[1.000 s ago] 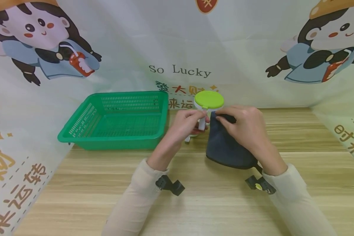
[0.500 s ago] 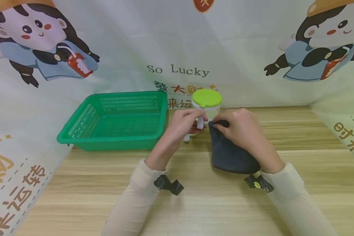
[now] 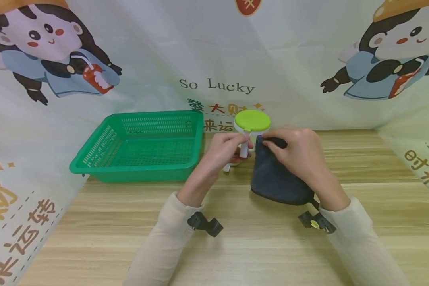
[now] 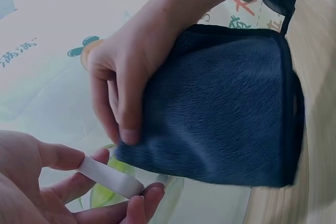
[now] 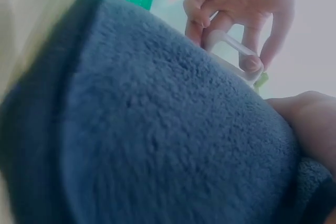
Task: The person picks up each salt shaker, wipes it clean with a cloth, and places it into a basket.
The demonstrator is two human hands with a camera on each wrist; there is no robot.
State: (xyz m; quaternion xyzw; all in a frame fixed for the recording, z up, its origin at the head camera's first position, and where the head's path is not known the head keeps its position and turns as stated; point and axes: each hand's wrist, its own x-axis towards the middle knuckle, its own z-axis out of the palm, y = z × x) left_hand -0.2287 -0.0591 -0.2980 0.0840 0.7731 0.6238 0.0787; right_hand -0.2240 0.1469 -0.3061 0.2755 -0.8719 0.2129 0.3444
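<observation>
In the head view, a clear container with a bright green lid (image 3: 252, 120) stands at the back centre. My left hand (image 3: 221, 151) grips its white handle (image 3: 244, 149), thumb on top and fingers curled under. A dark blue plush cloth (image 3: 277, 176) with black edging hangs from my right hand (image 3: 300, 153), which pinches its upper corner beside the container. In the left wrist view the cloth (image 4: 220, 103) hides part of the container. The cloth (image 5: 173, 124) fills most of the right wrist view, with the white handle (image 5: 239, 45) in the left fingers beyond it.
A green slotted basket (image 3: 146, 174) stands on the wooden table (image 3: 264, 250), left of my hands. Below my left hand a second white handle-like piece (image 3: 227, 168) shows, mostly hidden. A printed sheet (image 3: 146, 51) rises behind and at both sides.
My right hand dips slightly with the cloth, then comes back up against the container's side. The left hand keeps its grip on the handle, and the container shifts only a little.
</observation>
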